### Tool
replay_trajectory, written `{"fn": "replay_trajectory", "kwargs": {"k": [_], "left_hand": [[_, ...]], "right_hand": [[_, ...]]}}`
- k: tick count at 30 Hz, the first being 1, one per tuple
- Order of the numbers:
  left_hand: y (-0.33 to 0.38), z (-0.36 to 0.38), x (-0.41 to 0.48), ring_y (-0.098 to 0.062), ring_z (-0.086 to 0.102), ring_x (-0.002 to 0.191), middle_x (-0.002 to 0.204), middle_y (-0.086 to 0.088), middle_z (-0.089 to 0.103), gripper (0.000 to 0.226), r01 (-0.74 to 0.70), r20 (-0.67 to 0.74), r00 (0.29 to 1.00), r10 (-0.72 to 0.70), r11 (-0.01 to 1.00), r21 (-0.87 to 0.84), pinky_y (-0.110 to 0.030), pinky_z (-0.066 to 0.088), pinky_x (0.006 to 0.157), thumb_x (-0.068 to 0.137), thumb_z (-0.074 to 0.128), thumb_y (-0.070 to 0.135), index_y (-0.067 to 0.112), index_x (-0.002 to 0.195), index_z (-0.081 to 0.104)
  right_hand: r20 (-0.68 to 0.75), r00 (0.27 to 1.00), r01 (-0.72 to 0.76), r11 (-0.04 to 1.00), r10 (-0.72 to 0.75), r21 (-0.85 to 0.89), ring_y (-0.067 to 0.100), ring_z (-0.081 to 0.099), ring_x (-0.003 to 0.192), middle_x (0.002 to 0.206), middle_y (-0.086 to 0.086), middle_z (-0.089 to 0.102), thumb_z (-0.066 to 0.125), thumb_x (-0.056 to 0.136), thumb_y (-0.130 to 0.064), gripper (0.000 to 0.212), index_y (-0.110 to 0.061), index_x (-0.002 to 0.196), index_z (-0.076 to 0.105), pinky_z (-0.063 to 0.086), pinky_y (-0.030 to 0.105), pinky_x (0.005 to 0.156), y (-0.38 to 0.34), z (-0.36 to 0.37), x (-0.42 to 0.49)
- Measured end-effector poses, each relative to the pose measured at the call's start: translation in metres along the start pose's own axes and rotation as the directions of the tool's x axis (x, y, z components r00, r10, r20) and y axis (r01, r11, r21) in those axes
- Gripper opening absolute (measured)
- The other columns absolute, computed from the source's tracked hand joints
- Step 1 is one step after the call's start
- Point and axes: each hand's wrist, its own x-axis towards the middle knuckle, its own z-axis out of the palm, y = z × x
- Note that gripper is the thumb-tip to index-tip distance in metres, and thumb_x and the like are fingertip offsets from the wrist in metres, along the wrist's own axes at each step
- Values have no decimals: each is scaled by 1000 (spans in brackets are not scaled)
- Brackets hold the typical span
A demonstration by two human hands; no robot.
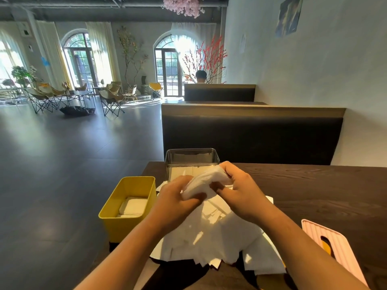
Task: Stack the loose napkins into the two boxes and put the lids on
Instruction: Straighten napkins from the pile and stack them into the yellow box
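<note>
Both left hand (180, 195) and right hand (238, 189) have their grip curled round a wad of white paper napkins (206, 182), right by the clear plastic box (191, 159); lopsided squeeze, it probably splays and snags the rim.

- The left hand (178, 198) hovers above the table (314, 185), near its left edge, fingers curled round the near end of a bundle of napkins (206, 181).
- The right hand (240, 189) grips the bundle's far end, fingers folded over the top (thumb pointing back toward the left hand).
- Both forearms are bare and converge from the table's near edge; the left one crosses in over the left edge.
- The hands sit close together, knuckles up.
</note>
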Motion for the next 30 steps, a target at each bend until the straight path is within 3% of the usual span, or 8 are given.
{"fn": "replay_trajectory", "kwargs": {"k": [3, 6, 10, 12, 17, 22, 26, 30], "left_hand": [[9, -11, -13, -1, 70, 103, 105, 22, 73, 45, 38, -103, 993, -57, 983, -179, -28, 64, 86, 77, 81, 48, 41, 118, 64], [13, -18, -37, -10, 73, 106, 106, 17, 75, 46, 75, -118, 985, -126, 928, -366, -26, 63, 81, 75, 80, 37, 34, 118, 64], [2, -21, -76, -11, 71, 111, 114, 16, 74, 49, 156, -75, 977, -200, 908, -388, -31, 63, 88, 78, 80, 32, 35, 124, 62], [-5, -21, -96, -7, 70, 111, 114, 20, 74, 47, 203, -58, 968, -244, 898, -391, -28, 62, 88, 81, 79, 26, 35, 124, 62], [-27, -21, -143, -7, 70, 113, 121, 16, 71, 52, 333, 16, 939, -343, 899, -286, -30, 62, 92, 89, 80, 18, 40, 131, 58], [-32, -15, -161, 4, 67, 108, 126, 8, 64, 55, 330, 27, 942, -335, 910, -251, -15, 55, 83, 92, 78, 10, 39, 133, 53], [-35, -8, -164, -8, 71, 109, 129, 8, 65, 68, 333, 69, 943, -326, 914, -232, -28, 59, 93, 89, 78, 9, 54, 131, 49], [-37, -4, -163, -16, 70, 112, 128, 6, 63, 70, 284, 65, 959, -276, 928, -243, -38, 59, 97, 90, 73, 6, 59, 128, 47]], "right_hand": [[-50, 996, -62, 976, 74, 209, 9, 67, 106, 114, -23, 66, 72, 97, -28, 30, -42, 119, 57, 61, 22, 85, -10, 6, -10], [-89, 980, -124, 900, 176, 417, 13, 67, 111, 121, -19, 67, 70, 98, -27, 33, -43, 124, 57, 61, 35, 94, -17, 20, -27], [-72, 975, -145, 846, 211, 513, 9, 67, 109, 109, -27, 69, 69, 99, -22, 30, -45, 115, 58, 59, 17, 80, -17, 55, -58], [-45, 975, -160, 826, 218, 541, 7, 69, 109, 107, -26, 73, 70, 99, -19, 30, -42, 117, 62, 61, 23, 87, -11, 72, -72], [43, 964, -246, 820, 262, 517, 3, 69, 108, 110, -22, 74, 68, 99, -12, 31, -38, 117, 66, 58, 25, 93, 1, 102, -103], [153, 956, -287, 899, 249, 331, 1, 63, 110, 120, -18, 64, 69, 93, -13, 49, -54, 116, 56, 56, 30, 98, 8, 111, -120], [238, 948, -265, 939, 212, 219, 4, 65, 100, 115, -27, 60, 66, 90, -15, 59, -57, 126, 46, 57, 29, 89, 7, 112, -128], [199, 970, -180, 963, 140, 199, -1, 61, 111, 121, -28, 59, 58, 94, -6, 62, -59, 124, 49, 52, 20, 93, 9, 115, -129]]}}
